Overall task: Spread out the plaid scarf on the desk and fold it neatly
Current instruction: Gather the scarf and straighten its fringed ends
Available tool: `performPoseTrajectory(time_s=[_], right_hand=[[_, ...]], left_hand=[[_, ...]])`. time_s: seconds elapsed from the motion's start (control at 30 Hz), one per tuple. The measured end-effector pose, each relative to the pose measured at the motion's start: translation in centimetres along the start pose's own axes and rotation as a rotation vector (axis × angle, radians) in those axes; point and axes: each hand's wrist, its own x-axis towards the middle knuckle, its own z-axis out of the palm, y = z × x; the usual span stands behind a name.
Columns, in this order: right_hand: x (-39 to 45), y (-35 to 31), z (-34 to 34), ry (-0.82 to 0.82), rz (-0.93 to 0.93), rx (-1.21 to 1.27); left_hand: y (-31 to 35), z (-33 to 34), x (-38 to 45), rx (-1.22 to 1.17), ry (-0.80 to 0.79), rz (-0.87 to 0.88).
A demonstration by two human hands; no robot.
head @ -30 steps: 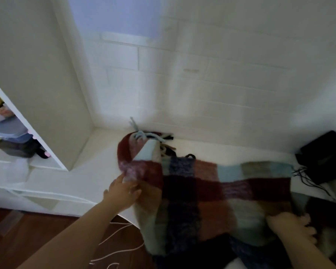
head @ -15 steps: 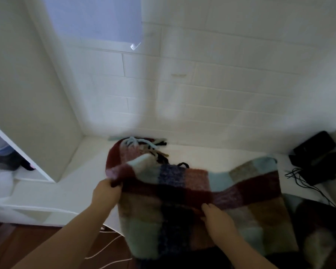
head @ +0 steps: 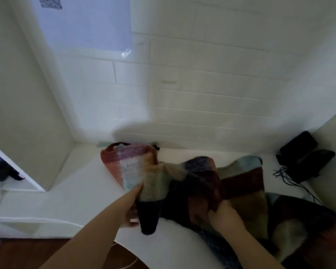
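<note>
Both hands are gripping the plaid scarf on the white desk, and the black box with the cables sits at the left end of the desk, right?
Not quite. The head view shows the black box and cables at the right end of the desk. Both the left hand and right hand do grip the plaid scarf.

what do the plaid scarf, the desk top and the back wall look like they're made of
Plaid scarf: soft, fuzzy woven cloth, probably wool or acrylic; its edges look hazy and it bunches thickly in both hands. Desk: smooth white matte board, maybe painted or laminated; no grain shows. Back wall: white brick or brick-look panelling, judging by the staggered joint lines; which one is unclear.
</note>
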Motion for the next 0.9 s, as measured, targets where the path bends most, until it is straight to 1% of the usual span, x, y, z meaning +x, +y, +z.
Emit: performPoseTrajectory(time_s=[0.03, 0.07, 0.1, 0.13, 0.17, 0.2, 0.23, 0.27, 0.3, 0.33, 0.37, 0.4, 0.43, 0.47, 0.5, 0.53, 0.6, 0.63, 0.67, 0.73, 0.77, 0.8, 0.87, 0.9], right_hand=[[0.0, 0.5, 0.0, -0.025, -0.008, -0.028], [0.0, 1.2, 0.1, -0.046, -0.022, -0.054], [-0.2, 1.7, 0.1, -0.070, -0.040, -0.064], [-0.5, 2.2, 0.0, -0.098, -0.050, -0.051], [-0.7, 2.6, -0.2, -0.108, -0.059, -0.022], [-1.1, 2.8, -0.8, -0.087, -0.058, 0.018], [-1.4, 3.0, -1.5, -0.030, -0.057, 0.078], [-1.7, 3.1, -2.4, 0.060, -0.058, 0.170], [-2.0, 3.1, -3.5, 0.171, -0.069, 0.288], [-2.4, 3.1, -4.7, 0.281, -0.085, 0.429], [-2.9, 3.2, -5.9, 0.380, -0.114, 0.588], [-3.2, 3.5, -7.2, 0.469, -0.149, 0.740], [-3.6, 3.9, -8.4, 0.544, -0.174, 0.884], [-3.9, 4.4, -9.4, 0.598, -0.190, 1.012], [-4.1, 5.1, -10.3, 0.637, -0.197, 1.103], [-4.3, 5.9, -10.9, 0.660, -0.187, 1.143], [-4.4, 8.1, -11.2, 0.647, -0.099, 1.104], [-4.5, 9.2, -11.0, 0.605, -0.018, 1.056], [-4.4, 10.3, -10.6, 0.543, 0.066, 0.999], [-4.1, 12.2, -9.4, 0.392, 0.185, 0.901], [-4.0, 12.7, -8.8, 0.333, 0.221, 0.868], [-3.6, 13.0, -8.3, 0.309, 0.234, 0.831], [-2.9, 13.2, -7.6, 0.287, 0.267, 0.747], [-2.5, 13.2, -7.4, 0.267, 0.279, 0.698]], left_hand=[[0.4, 0.4, 0.2, -0.098, -0.037, 0.010], [1.2, 0.9, 0.3, -0.187, -0.040, 0.062], [2.3, 1.6, 0.2, -0.272, -0.010, 0.141], [3.7, 2.6, -0.2, -0.327, 0.027, 0.257], [5.2, 4.1, -1.2, -0.326, 0.060, 0.401], [6.5, 5.7, -2.4, -0.237, 0.095, 0.556], [7.8, 7.4, -3.7, -0.057, 0.124, 0.724], [8.7, 9.2, -4.8, 0.223, 0.147, 0.915], [9.2, 10.9, -5.9, 0.545, 0.126, 1.118], [9.1, 12.6, -6.4, 0.871, 0.055, 1.277], [8.5, 14.5, -6.7, 1.176, -0.030, 1.387], [7.5, 16.3, -6.9, 1.449, -0.099, 1.416], [6.1, 18.0, -6.8, 1.649, -0.159, 1.398], [4.5, 19.4, -6.3, 1.765, -0.211, 1.376], [2.8, 20.5, -5.7, 1.827, -0.259, 1.368], [1.0, 20.9, -4.6, 1.861, -0.311, 1.358], [-2.2, 20.4, -1.8, 1.878, -0.399, 1.286], [-3.6, 19.7, -0.6, 1.862, -0.428, 1.246], [-4.7, 18.9, 0.6, 1.820, -0.430, 1.251], [-6.4, 17.8, 2.2, 1.691, -0.336, 1.361], [-6.8, 17.6, 2.5, 1.602, -0.287, 1.350], [-6.8, 17.6, 2.5, 1.469, -0.263, 1.251], [-6.4, 18.8, 1.6, 1.178, -0.251, 0.987], [-6.2, 19.6, 1.2, 1.078, -0.221, 0.861]])
